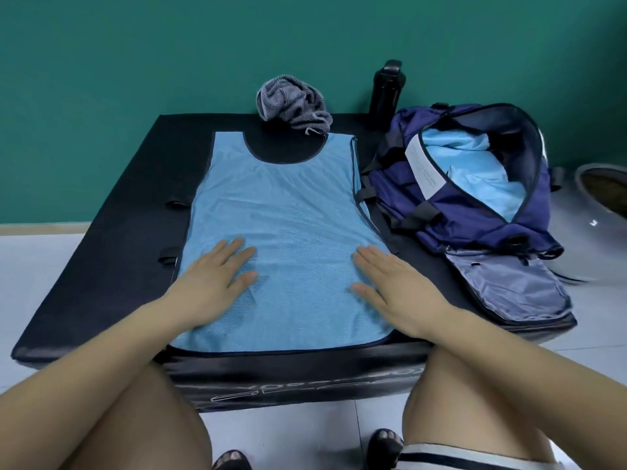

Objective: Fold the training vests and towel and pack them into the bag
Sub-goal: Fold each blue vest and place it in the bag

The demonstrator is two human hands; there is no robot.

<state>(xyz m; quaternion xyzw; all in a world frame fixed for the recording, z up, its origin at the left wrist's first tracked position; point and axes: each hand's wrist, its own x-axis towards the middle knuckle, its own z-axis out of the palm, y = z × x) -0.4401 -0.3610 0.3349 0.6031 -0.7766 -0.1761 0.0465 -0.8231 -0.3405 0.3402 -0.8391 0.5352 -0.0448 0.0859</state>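
On bench (101, 198): left hand (210, 279), right hand (397, 286) flat, fingers straight, pressing blue vest (281, 205). Risk: slippery mesh bunches, fold skews.

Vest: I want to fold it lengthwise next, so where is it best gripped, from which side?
Probably the vest by its left long edge, pinched near hem and shoulder, from the left. It lies flat on the mat, so only edges offer a grip; the bag crowds its right edge, bare mat borders the left. The left hand and right hand rest flat on it.
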